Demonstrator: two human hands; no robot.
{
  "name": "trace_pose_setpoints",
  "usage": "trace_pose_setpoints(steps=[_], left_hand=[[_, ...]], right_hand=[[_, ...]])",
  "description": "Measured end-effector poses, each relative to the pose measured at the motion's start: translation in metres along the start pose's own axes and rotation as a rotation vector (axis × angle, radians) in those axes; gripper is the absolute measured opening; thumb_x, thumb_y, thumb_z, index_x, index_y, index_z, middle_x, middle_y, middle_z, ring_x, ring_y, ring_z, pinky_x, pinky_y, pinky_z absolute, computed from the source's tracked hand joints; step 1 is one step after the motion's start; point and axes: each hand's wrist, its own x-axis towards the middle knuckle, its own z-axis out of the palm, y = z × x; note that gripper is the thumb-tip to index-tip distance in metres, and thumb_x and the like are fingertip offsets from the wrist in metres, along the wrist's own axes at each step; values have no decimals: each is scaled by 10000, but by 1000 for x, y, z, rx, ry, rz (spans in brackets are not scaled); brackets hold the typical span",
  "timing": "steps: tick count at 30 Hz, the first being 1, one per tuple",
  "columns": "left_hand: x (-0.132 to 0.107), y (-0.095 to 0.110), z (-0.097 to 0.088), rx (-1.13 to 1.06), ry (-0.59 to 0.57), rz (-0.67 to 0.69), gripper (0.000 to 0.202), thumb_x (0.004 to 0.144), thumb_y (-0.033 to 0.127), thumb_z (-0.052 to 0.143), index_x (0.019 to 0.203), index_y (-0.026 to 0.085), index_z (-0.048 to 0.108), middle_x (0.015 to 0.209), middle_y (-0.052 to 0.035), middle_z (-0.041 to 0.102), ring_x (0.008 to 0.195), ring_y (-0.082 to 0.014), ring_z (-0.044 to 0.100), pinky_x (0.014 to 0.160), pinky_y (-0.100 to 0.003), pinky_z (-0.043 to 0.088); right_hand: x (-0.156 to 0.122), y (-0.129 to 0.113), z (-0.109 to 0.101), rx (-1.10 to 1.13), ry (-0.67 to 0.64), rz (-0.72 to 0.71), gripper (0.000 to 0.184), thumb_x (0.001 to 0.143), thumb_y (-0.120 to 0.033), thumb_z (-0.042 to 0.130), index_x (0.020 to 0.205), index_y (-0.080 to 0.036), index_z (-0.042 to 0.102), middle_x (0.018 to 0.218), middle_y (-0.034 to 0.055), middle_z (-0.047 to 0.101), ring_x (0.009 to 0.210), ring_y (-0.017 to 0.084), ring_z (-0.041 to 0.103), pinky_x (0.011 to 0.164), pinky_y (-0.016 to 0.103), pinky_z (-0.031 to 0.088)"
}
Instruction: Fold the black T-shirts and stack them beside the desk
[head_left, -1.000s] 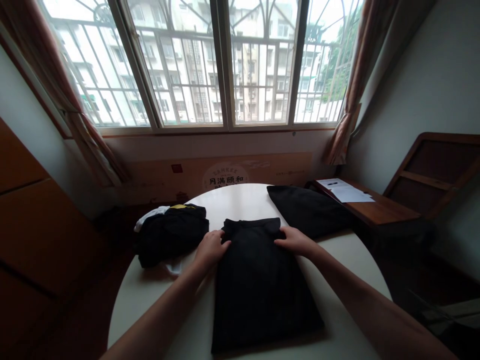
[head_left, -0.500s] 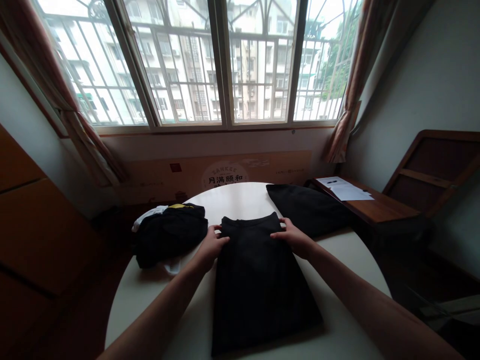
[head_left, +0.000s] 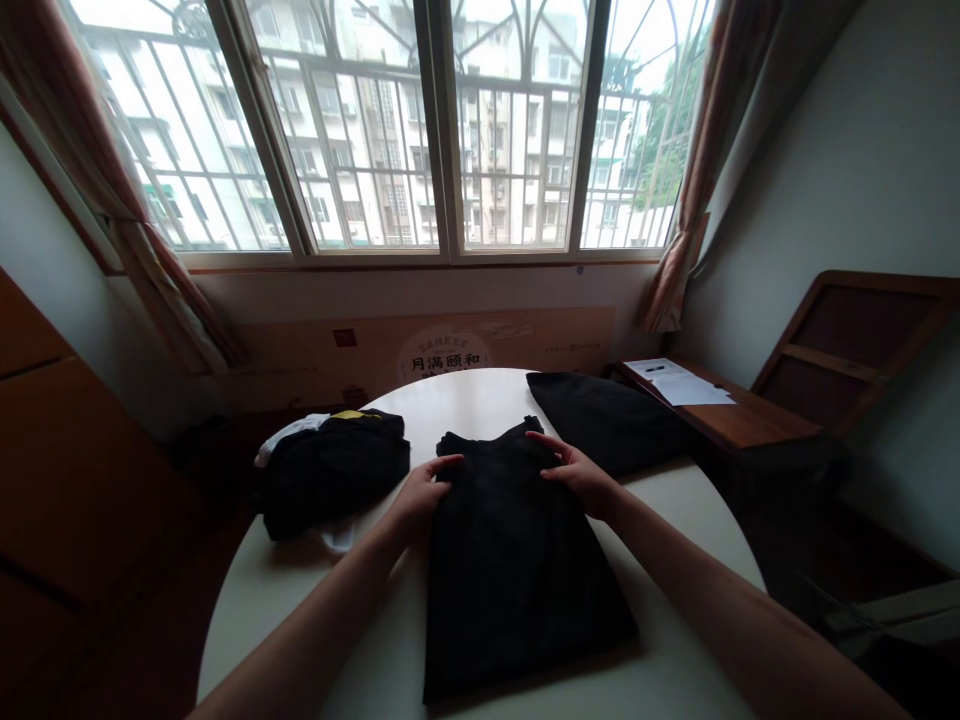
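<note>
A folded black garment (head_left: 510, 560) with a ribbed neckline, probably a T-shirt, lies lengthwise on the round white table (head_left: 255, 610). My left hand (head_left: 420, 490) touches its upper left edge, with forefinger and thumb stretched apart over the cloth. On the opposite edge, my right hand (head_left: 581, 475) reaches its forefinger to the neckline, thumb lower down on the fabric. My remaining fingers are mostly hidden. The neckline dips between the hands, and its right corner is bunched up.
A heap of black clothes (head_left: 337, 475) with white and yellow parts sits at the left. Behind my right hand lies another dark folded cloth (head_left: 607, 425). White papers (head_left: 679, 380) rest on a wooden side table (head_left: 765, 420); barred windows (head_left: 510, 150) stand ahead.
Both forefingers have shifted onto the top of the garment, the right one to the neckline. The neckline has drawn slightly narrower and sags more in the middle. The view has shifted slightly.
</note>
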Motion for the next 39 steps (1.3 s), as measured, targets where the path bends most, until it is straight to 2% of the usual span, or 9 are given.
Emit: trace_pose_setpoints(steps=[5,8,11,15,20,25,30,35,39], left_hand=[[0,2,-1,88,30,141,875,641,59,652,1494,133,473,1357,-152,653,1120,-265,692,861,-295,603],[-8,16,5,151,17,222,862,687,106,634,1526,155,442,1399,-140,625,1100,-259,694,882,-319,601],[-21,42,18,186,-14,329,881,718,162,657,1559,172,396,1388,-126,627,1060,-252,696,876,-329,600],[-37,82,51,224,-57,455,919,732,172,669,1590,210,341,1400,-118,609,1015,-232,690,830,-300,599],[-30,115,114,252,-208,568,911,737,71,613,1588,242,336,1344,-119,626,944,-202,676,669,-220,566],[3,127,176,215,-335,615,922,743,14,569,1595,248,307,1316,-146,625,889,-201,677,525,-156,501],[48,124,218,172,-400,644,928,751,5,554,1602,260,290,1292,-139,639,906,-223,680,524,-175,528],[122,100,234,139,-338,592,939,742,20,564,1606,257,280,1263,-123,658,793,-177,680,557,-213,564],[180,76,225,151,-221,497,968,719,21,572,1613,225,261,1224,-134,671,733,-160,668,591,-261,595]], right_hand=[[4,3,-4,-111,36,28,776,620,-53,701,1370,-233,619,1062,47,777,782,160,733,677,255,581],[2,-6,-5,-149,76,-30,791,616,-82,721,1387,-221,611,1057,45,777,796,169,729,698,263,580],[-6,-30,-7,-240,77,-163,794,638,-143,756,1410,-249,604,1127,36,763,862,191,729,760,294,589],[-28,-78,-25,-352,54,-331,783,666,-171,768,1422,-280,595,1328,27,690,1106,233,691,921,329,572],[-57,-138,-76,-466,164,-457,806,699,-208,757,1471,-293,543,1366,39,672,1226,280,643,1004,394,550],[-81,-180,-135,-574,317,-511,827,720,-247,767,1503,-305,507,1324,67,696,1126,291,699,887,389,604],[-78,-205,-180,-556,358,-521,804,713,-233,775,1475,-327,539,1286,66,716,999,256,736,789,338,618],[-9,-212,-213,-544,307,-375,832,693,-181,717,1496,-268,519,1159,89,762,770,214,743,659,314,609],[69,-193,-233,-579,294,-276,863,666,-91,618,1513,-206,492,1187,109,754,845,221,748,739,333,619]])
